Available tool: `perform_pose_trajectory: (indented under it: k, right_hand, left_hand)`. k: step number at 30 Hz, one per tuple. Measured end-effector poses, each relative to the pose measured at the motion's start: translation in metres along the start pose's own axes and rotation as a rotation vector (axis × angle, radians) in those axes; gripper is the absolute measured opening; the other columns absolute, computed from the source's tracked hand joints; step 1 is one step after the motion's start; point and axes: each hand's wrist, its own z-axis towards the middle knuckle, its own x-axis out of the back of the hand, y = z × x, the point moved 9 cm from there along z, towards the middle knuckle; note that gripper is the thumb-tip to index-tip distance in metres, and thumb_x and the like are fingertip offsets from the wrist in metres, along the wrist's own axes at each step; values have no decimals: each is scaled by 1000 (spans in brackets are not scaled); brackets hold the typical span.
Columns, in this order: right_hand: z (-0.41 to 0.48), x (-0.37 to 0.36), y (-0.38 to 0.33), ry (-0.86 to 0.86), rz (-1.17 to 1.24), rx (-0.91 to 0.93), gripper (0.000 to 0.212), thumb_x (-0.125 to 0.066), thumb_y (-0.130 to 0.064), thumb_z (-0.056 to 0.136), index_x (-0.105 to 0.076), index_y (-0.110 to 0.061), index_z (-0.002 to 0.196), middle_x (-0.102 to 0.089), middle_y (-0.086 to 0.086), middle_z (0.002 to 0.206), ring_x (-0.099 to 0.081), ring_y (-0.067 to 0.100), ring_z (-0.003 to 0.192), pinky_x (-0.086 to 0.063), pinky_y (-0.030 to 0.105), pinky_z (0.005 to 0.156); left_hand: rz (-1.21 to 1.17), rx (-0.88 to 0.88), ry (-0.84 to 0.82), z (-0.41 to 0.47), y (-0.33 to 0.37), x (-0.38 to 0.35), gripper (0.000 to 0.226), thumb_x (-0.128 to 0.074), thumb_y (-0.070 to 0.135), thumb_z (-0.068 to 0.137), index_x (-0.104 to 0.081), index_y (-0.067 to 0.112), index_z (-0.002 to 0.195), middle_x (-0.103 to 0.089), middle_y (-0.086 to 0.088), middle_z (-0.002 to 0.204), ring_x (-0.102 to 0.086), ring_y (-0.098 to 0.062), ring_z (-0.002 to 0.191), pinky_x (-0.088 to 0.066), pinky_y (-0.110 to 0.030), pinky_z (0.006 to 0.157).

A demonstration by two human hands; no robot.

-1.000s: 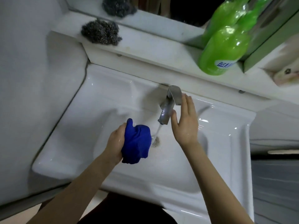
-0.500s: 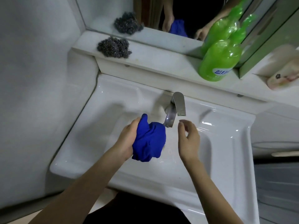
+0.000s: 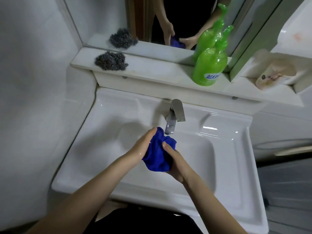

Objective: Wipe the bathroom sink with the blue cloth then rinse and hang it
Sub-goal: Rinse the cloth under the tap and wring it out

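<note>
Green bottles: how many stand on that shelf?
1: the green bottle stands on the shelf, right of the tap; the one behind is its reflection in the mirror.

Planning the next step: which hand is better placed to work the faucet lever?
Right, probably: the right hand sits directly below the faucet, while the left hand grips the blue cloth from the far side.

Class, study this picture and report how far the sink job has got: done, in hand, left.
Done, probably: wiping, since the blue cloth is bunched up above the sink. In hand: rinsing; left hand and right hand both grip the cloth just under the faucet, though no stream shows. Left: finishing the rinse and hanging the cloth.
</note>
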Motion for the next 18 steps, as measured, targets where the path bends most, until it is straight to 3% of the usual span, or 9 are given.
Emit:
perform_pose_trajectory:
  k: [2,4,5,7,9,11,13,15,18]
  right_hand:
    - [-2,-5,-2,-41,-23,2,62,-69,-48,85,-50,-24,138,-62,5,134,-60,24,122,-48,48,101]
    - [-3,-4,-1,-54,42,-37,55,-71,-36,82,-54,-20,133,-68,3,123,-67,19,109,-55,38,90]
    - [-4,-2,0,-50,100,-79,55,-73,-30,78,-56,-15,128,-70,4,114,-69,18,99,-56,33,83]
    - [-6,5,4,-57,179,-158,67,-83,-25,63,-56,-11,123,-68,5,100,-67,20,85,-53,31,74]
    - [-9,2,0,-143,185,-216,76,-89,-26,50,-57,-9,117,-65,5,91,-62,20,75,-50,31,67]
    - [-14,-14,-2,-314,189,-281,63,-86,-27,52,-61,-9,107,-63,3,81,-58,19,65,-49,28,59]
    - [-22,-35,-4,-527,156,-356,44,-81,-29,59,-66,-11,97,-59,-2,72,-56,14,57,-49,23,52]
    - [-27,-46,-3,-668,61,-417,35,-78,-33,64,-66,-15,92,-57,-6,69,-53,9,54,-47,19,49]
    - [-24,-35,4,-585,-102,-546,42,-83,-37,58,-64,-13,88,-57,-3,66,-53,11,52,-45,19,45]
  left_hand:
    - [151,-25,-176,-8,6,-18,40,-53,50,90,-67,17,108,-71,1,97,-68,-10,92,-51,-23,89]
    - [330,-203,-260,-21,26,-21,24,-52,16,96,-65,18,116,-70,-1,108,-67,-2,95,-51,-16,85]
    - [442,-375,-227,-28,43,-13,36,-51,3,92,-63,18,123,-69,-1,115,-66,-2,99,-50,-16,86]
    - [876,-752,-157,-44,71,-3,66,-49,-2,78,-53,31,135,-55,8,136,-52,-4,122,-41,-20,99]
    - [1326,-876,-173,-43,64,-3,92,-54,1,72,-27,48,146,-20,18,157,-20,-13,145,-26,-25,113]
    - [1502,-918,-236,-39,48,-9,102,-63,7,73,-12,51,149,-2,16,160,-4,-20,149,-20,-28,116]
    - [1383,-1074,-290,-44,45,-24,93,-69,12,74,-24,44,149,-14,9,158,-21,-21,146,-34,-31,114]
    - [1237,-1148,-304,-46,48,-33,83,-69,9,72,-38,36,144,-34,4,148,-47,-16,129,-50,-30,97]
    - [1321,-1234,-247,-40,55,-42,76,-72,5,69,-46,32,135,-57,3,120,-64,-20,93,-55,-31,65]
